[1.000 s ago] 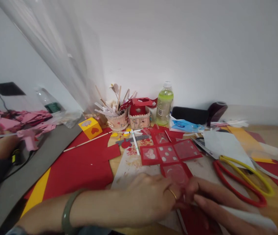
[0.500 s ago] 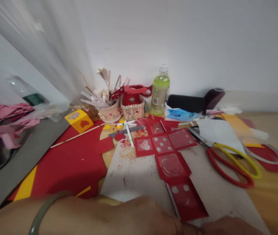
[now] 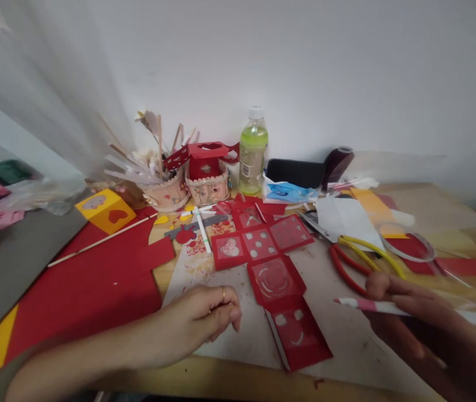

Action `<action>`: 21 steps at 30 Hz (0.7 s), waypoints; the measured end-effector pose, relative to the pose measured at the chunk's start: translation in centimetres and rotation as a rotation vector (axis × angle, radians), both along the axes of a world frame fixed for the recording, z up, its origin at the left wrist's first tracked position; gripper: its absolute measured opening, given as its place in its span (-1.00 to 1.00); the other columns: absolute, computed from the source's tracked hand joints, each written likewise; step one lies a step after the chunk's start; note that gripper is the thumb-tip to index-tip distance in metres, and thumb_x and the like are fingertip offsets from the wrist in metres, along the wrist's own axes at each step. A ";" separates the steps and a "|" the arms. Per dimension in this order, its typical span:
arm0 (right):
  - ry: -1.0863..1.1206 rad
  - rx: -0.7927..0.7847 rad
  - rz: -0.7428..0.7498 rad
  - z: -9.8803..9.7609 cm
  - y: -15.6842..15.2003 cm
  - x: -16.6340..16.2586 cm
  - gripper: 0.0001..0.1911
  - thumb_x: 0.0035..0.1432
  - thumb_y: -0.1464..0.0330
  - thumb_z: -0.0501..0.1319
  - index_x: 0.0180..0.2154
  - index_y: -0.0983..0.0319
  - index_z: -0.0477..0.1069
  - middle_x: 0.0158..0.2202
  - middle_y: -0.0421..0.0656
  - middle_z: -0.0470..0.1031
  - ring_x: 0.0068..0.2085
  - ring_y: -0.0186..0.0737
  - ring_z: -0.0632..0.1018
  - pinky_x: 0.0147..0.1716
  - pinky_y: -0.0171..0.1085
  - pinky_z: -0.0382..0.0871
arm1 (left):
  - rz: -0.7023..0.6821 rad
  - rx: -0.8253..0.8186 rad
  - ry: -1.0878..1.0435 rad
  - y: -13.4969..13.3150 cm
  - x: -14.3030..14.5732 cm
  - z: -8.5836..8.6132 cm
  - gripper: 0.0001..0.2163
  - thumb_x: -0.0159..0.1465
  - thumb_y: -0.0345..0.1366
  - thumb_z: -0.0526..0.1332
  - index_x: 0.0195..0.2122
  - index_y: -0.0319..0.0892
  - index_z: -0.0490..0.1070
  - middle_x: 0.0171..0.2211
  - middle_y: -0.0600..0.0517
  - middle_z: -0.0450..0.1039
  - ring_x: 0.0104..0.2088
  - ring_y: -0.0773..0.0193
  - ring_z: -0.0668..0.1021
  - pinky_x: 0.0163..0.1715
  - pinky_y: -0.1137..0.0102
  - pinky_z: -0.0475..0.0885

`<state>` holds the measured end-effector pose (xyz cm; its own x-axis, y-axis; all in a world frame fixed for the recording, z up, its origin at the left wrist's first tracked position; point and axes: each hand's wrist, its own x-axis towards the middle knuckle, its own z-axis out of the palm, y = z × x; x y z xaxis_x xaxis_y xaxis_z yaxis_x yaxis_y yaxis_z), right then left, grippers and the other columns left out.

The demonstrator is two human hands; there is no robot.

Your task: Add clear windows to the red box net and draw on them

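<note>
- Head view: right hand [image 3: 422,329], blurred, fingers clamped on a white-pink pen [image 3: 371,305], tip just right of the red card [image 3: 273,279], not touching it.
- Left hand [image 3: 204,315] left of the card, fingers curled together, empty, on the white sheet [image 3: 346,340].
- My read: marking step; next needs the tip on a panel and the card pinned.
- Card: flat cross of windowed panels.

Left hand [image 3: 204,315] rests loosely curled, knuckles up, just left of the red card net [image 3: 275,279]; right hand [image 3: 422,329], blurred, right of it, pinches a white-and-pink stick [image 3: 359,305].
</note>
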<state>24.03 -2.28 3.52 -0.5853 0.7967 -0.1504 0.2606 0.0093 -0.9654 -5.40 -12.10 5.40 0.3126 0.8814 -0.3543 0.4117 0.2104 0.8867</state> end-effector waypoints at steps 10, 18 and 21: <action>-0.050 0.231 -0.053 1.8 2.7 -5.9 -0.66 -0.01 0.06 0.27 -0.58 0.17 0.34 -0.61 -0.23 0.29 -0.54 -0.31 0.29 -0.60 -0.33 0.15 | -0.027 0.643 0.424 3.3 -1.0 -3.0 -0.77 0.37 -0.38 -0.06 -0.20 -0.23 0.39 -0.25 -0.06 0.43 -0.24 0.25 0.47 -0.24 0.38 0.37; -0.159 0.287 0.143 -0.5 5.0 -8.7 -0.75 0.05 0.26 0.20 -0.55 0.18 0.19 -0.58 -0.29 0.27 -0.53 -0.35 0.30 -0.58 -0.36 0.15 | -0.167 0.766 0.704 5.1 -1.2 -4.9 -0.67 0.32 -0.46 -0.08 -0.01 -0.16 0.38 -0.20 -0.07 0.37 -0.24 0.21 0.46 -0.31 0.36 0.41; -0.175 0.308 0.165 -1.2 5.3 -9.1 -0.74 0.04 0.26 0.19 -0.58 0.18 0.18 -0.60 -0.29 0.26 -0.53 -0.34 0.28 -0.58 -0.35 0.13 | -0.201 0.779 0.743 5.2 -1.3 -5.5 -0.66 0.33 -0.45 -0.08 0.02 -0.09 0.36 -0.19 -0.04 0.37 -0.25 0.21 0.46 -0.33 0.39 0.40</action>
